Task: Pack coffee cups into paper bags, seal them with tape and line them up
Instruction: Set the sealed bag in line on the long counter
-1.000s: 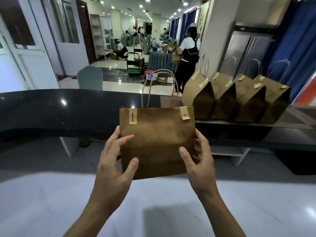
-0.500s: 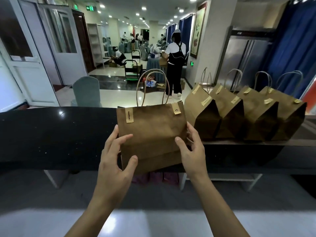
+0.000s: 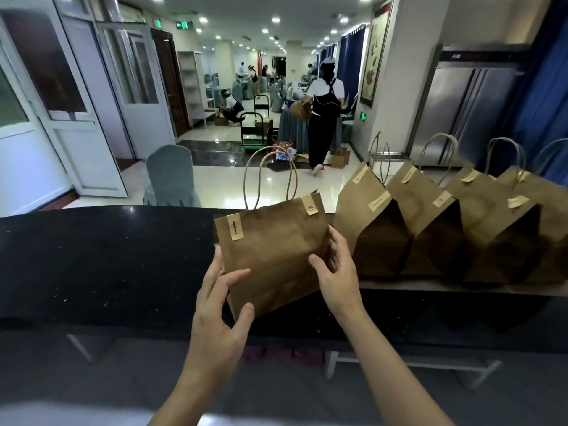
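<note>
Dark polished stone counter (image 3: 101, 259) runs across the view, with a long bright hall of white doors, ceiling lights and distant workers behind it. Between two bare hands, a brown kraft paper bag with twisted paper rope handles (image 3: 273, 250) is held above the counter's near edge, tilted so its top leans left. Two tan strips of printed tape (image 3: 236, 229) seal its folded top, one near each upper corner. The left hand (image 3: 222, 309) grips the bag's lower left corner, thumb on the front face and fingers curled round the side edge. The right hand (image 3: 336, 272) holds the right edge, thumb on the front, fingers wrapped behind. Just to the right stands a row of four matching sealed brown paper bags (image 3: 430, 229), packed shoulder to shoulder on the counter, each leaning left; the nearest is close beside the right hand.

The step in hand looks like setting this bag down at the left end of that row. Because the bag is tilted, the cup presumably inside could tip if it lands on a corner. Pushed too hard against the leaning neighbour, it might shove the row along. Set too near the front edge, it could slide off the counter.
</note>
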`<move>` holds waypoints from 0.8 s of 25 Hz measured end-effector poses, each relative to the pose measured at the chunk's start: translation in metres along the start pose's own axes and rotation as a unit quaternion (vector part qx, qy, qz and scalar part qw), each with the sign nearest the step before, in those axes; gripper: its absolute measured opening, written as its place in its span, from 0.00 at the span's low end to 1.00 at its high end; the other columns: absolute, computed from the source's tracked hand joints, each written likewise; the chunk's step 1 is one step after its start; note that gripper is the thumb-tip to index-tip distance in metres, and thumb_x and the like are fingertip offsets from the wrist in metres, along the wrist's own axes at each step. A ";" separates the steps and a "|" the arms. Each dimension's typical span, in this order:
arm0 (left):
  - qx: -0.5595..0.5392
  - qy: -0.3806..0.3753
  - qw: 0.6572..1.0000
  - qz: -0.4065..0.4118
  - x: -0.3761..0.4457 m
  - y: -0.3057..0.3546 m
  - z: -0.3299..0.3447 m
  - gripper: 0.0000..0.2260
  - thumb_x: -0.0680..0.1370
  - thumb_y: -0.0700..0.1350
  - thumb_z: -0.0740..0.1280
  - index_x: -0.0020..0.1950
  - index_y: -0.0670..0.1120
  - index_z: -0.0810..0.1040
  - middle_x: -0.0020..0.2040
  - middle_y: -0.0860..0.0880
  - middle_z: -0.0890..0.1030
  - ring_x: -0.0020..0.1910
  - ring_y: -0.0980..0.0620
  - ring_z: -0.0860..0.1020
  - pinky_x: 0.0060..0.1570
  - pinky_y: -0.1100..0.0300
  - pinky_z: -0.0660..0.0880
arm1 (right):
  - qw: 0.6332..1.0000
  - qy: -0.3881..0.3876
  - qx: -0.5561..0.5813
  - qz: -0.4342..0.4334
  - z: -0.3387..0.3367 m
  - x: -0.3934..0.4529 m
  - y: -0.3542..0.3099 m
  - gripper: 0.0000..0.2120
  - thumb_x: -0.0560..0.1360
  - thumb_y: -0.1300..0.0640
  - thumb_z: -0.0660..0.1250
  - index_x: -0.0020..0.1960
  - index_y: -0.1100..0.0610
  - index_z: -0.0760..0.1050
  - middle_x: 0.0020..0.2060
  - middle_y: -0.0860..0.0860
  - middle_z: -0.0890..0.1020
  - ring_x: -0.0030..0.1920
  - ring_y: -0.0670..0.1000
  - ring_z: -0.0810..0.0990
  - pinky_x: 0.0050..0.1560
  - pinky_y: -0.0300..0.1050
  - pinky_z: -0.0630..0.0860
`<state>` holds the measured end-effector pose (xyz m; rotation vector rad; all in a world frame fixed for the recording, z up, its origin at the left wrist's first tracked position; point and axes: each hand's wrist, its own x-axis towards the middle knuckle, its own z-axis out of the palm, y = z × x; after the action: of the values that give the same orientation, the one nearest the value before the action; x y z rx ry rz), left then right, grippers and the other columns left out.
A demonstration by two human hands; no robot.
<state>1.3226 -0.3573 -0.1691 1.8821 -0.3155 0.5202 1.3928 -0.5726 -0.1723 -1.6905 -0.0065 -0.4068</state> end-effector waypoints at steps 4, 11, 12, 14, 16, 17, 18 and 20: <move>-0.028 -0.019 0.999 0.017 0.001 -0.008 0.012 0.25 0.75 0.32 0.71 0.65 0.56 0.77 0.81 0.60 0.58 0.79 0.53 0.61 0.71 0.40 0.68 | 0.995 0.003 -0.101 0.027 -0.001 0.007 0.010 0.42 0.78 0.50 0.72 0.81 0.34 0.49 0.77 0.41 0.62 0.76 0.44 0.61 0.75 0.47 0.63; -0.128 -0.016 0.992 -0.012 -0.004 -0.005 0.025 0.20 0.73 0.47 0.68 0.65 0.55 0.77 0.74 0.53 0.66 0.71 0.49 0.73 0.64 0.54 0.76 | 0.995 0.071 -0.063 -0.006 0.017 -0.021 0.029 0.18 0.79 0.51 0.70 0.64 0.36 0.68 0.60 0.40 0.78 0.62 0.41 0.77 0.62 0.42 0.78; -0.132 -0.027 0.991 -0.014 -0.004 -0.004 0.027 0.21 0.73 0.48 0.68 0.66 0.55 0.77 0.74 0.53 0.67 0.71 0.47 0.73 0.64 0.52 0.77 | 0.997 0.054 -0.060 -0.008 0.017 -0.026 0.031 0.16 0.79 0.48 0.69 0.63 0.36 0.69 0.59 0.39 0.78 0.61 0.41 0.78 0.61 0.41 0.78; -0.137 -0.050 0.989 -0.018 -0.005 -0.003 0.032 0.22 0.73 0.48 0.68 0.67 0.56 0.76 0.74 0.54 0.68 0.71 0.46 0.72 0.64 0.49 0.77 | 0.998 0.012 -0.066 -0.016 0.014 -0.037 0.036 0.20 0.78 0.38 0.68 0.67 0.35 0.68 0.62 0.35 0.76 0.65 0.38 0.75 0.62 0.38 0.76; -0.139 -0.082 0.987 -0.025 -0.006 -0.002 0.036 0.22 0.74 0.46 0.68 0.69 0.56 0.75 0.76 0.55 0.67 0.72 0.48 0.71 0.65 0.50 0.76 | 0.996 -0.027 -0.085 -0.025 0.010 -0.045 0.040 0.30 0.75 0.32 0.68 0.74 0.34 0.64 0.69 0.32 0.71 0.71 0.35 0.69 0.65 0.33 0.70; -0.138 -0.104 0.985 -0.030 -0.006 -0.002 0.038 0.23 0.75 0.44 0.68 0.69 0.57 0.74 0.77 0.57 0.66 0.73 0.50 0.71 0.66 0.50 0.76 | 0.994 -0.040 -0.097 -0.026 0.008 -0.048 0.042 0.34 0.74 0.30 0.68 0.76 0.34 0.62 0.71 0.31 0.68 0.72 0.35 0.67 0.65 0.32 0.68; -0.132 -0.127 0.982 -0.034 -0.005 -0.002 0.039 0.24 0.75 0.42 0.68 0.70 0.58 0.74 0.77 0.59 0.66 0.74 0.52 0.70 0.67 0.50 0.75 | 0.993 -0.044 -0.108 -0.025 0.006 -0.049 0.042 0.36 0.73 0.30 0.69 0.77 0.34 0.60 0.73 0.31 0.66 0.73 0.35 0.66 0.65 0.31 0.67; -0.102 -0.165 0.981 -0.026 0.000 -0.001 0.040 0.27 0.75 0.40 0.66 0.72 0.59 0.72 0.78 0.62 0.65 0.75 0.55 0.68 0.69 0.49 0.72 | 0.992 -0.025 -0.123 -0.022 0.002 -0.048 0.042 0.37 0.73 0.32 0.70 0.78 0.34 0.58 0.73 0.32 0.66 0.73 0.34 0.66 0.65 0.31 0.67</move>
<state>1.3307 -0.3946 -0.1820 1.7673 -0.5168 0.1312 1.3581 -0.5665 -0.2258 -1.9469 -0.0320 -0.4116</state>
